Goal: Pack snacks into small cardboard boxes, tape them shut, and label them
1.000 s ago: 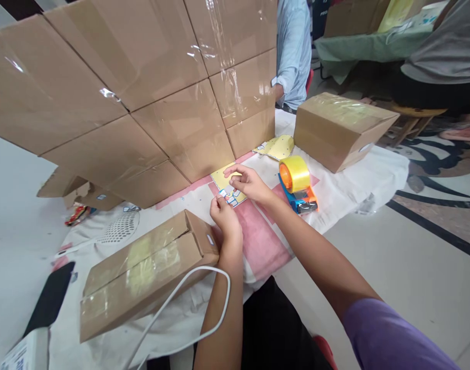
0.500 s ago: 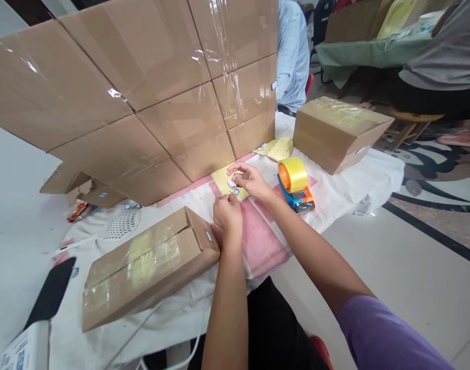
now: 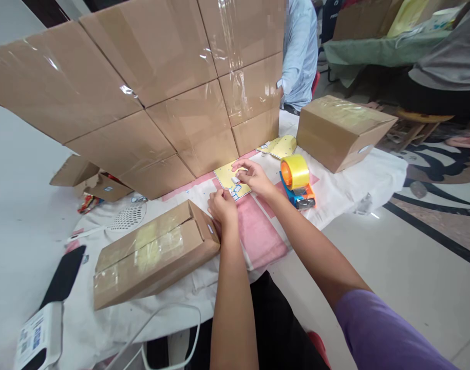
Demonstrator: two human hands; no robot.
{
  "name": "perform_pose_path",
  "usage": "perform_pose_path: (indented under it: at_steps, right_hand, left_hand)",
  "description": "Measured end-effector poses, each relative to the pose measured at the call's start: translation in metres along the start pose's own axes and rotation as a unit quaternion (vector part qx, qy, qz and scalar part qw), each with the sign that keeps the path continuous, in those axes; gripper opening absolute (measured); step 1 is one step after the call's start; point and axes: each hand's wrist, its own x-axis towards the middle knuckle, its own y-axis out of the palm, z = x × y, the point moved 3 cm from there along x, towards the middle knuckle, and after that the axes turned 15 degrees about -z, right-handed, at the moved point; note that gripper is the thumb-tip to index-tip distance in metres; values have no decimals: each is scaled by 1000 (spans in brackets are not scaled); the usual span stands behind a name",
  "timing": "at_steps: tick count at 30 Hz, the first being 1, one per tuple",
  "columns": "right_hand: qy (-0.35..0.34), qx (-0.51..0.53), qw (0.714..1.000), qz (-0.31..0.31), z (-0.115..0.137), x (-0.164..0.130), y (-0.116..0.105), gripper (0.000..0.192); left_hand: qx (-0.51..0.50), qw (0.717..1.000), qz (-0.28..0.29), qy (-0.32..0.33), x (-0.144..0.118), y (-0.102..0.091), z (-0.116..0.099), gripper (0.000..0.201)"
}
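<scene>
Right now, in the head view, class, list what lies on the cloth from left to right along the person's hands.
black phone → taped flat carton → left hand → right hand on the yellow sticker sheet → tape dispenser → sealed carton.

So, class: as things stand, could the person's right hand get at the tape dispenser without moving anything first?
Probably yes. The right hand rests on the yellow sheet, and the tape dispenser stands just to its right on the cloth, with only bare cloth showing between them.

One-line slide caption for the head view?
Both hands, left and right, pick at a yellow sticker sheet beside stacked boxes.
</scene>
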Motion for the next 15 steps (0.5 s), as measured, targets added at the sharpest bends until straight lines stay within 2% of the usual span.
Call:
perform_pose_path:
  at_steps: [7, 15]
  right_hand:
    - [-3, -10, 1000, -10, -4, 1, 0, 24]
    - [-13, -12, 1000, 3, -8, 1, 2, 25]
  left_hand:
    - [6, 998, 47, 35, 4, 5, 4, 30]
    - [49, 998, 30, 39, -1, 2, -1, 24]
